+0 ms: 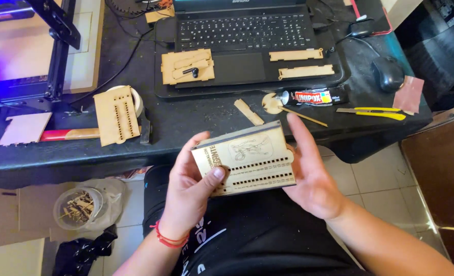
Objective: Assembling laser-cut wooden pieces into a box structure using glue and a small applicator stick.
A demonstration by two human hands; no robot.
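Note:
A small laser-cut plywood box (247,158), engraved on top and pierced by two rows of small slots, is held over my lap just in front of the dark desk. My left hand (188,191) grips its left end, with the thumb pressed on the slotted face. My right hand (311,176) cups its right end, fingers pointing up along the side. Both hands are on the box.
On the black desk (186,120) lie a laptop (245,36) with plywood parts (187,66) on it, a slotted plywood panel (116,115) over a tape roll, a glue tube (314,96), a yellow utility knife (372,111), a mouse (388,73) and sandpaper (408,94). A tub of wood scraps (78,207) sits on the floor at left.

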